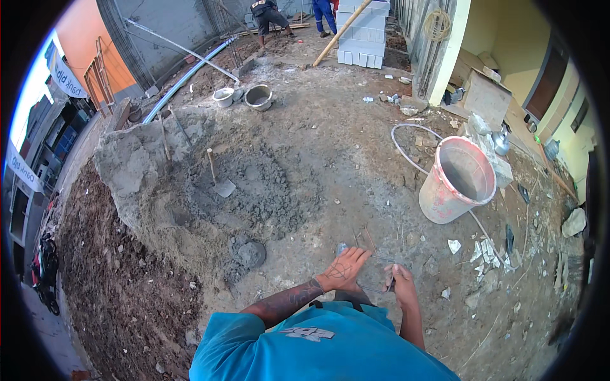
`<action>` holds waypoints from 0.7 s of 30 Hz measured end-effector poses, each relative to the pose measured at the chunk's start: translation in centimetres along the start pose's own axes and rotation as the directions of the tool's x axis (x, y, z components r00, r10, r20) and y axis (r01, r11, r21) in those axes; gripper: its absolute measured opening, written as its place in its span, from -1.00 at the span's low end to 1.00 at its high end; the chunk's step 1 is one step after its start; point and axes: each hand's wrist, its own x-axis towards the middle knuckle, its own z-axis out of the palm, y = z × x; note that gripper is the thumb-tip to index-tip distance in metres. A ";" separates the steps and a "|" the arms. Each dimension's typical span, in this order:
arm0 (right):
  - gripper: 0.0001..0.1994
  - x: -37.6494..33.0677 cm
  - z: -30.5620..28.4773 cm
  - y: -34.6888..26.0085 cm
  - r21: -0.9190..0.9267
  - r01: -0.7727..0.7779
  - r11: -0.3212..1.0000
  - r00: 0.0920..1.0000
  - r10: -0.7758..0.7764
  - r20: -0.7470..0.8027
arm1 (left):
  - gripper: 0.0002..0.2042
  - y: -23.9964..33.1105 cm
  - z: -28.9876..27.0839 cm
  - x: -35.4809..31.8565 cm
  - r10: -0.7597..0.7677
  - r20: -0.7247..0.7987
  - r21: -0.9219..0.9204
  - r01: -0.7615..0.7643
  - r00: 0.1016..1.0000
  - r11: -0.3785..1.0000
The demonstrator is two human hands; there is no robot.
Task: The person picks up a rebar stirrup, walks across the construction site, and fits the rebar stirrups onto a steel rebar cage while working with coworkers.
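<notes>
My left hand [345, 269] is in front of my body with its back up, its fingers curled over one side of a thin bent metal rod [383, 259]. The rod looks like a narrow rectangular loop spanning both hands. At its other end my right hand [401, 287] is closed, thumb up, with a small dark piece by the fingers that I cannot make out. A small bluish clear thing [342, 247] shows just beyond my left hand. Thin rods or sticks [370, 239] lie on the ground past my fingers.
Wet grey mortar [260, 190] with a wooden-handled shovel [222, 187] lies ahead left. A large pinkish barrel [438, 197] stands right, beside a hose [395, 136]. Two buckets [259, 98], stacked grey blocks [362, 38] and two people [270, 16] are farther back. Broken tile pieces [486, 251] litter the right.
</notes>
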 end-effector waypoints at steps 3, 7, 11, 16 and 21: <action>-0.49 9.9 0.1 -3.2 -0.134 0.116 0.984 0.991 -0.123 -0.048 | -0.08 -6.2 -0.8 5.7 -0.134 -0.052 -0.052 0.131 0.990 0.990; -0.13 24.6 5.8 -12.8 0.056 0.322 0.945 0.870 -0.319 0.376 | -0.14 -14.5 -7.2 12.7 -0.402 -0.124 -0.306 0.350 0.907 0.885; -0.01 38.8 14.5 -20.5 0.046 0.460 0.887 0.673 -0.382 0.634 | -0.21 -24.2 -14.9 19.0 -0.554 -0.387 -0.551 0.297 0.737 0.780; -0.09 55.4 22.2 -25.6 -0.069 0.434 0.898 0.550 -0.203 0.810 | -0.18 -37.6 -18.3 23.9 -0.656 -0.469 -0.631 0.294 0.592 0.717; -0.25 73.3 27.3 -27.0 -0.069 0.304 0.950 0.602 -0.136 0.787 | -0.19 -53.6 -20.9 30.6 -0.705 -0.465 -0.687 0.284 0.536 0.669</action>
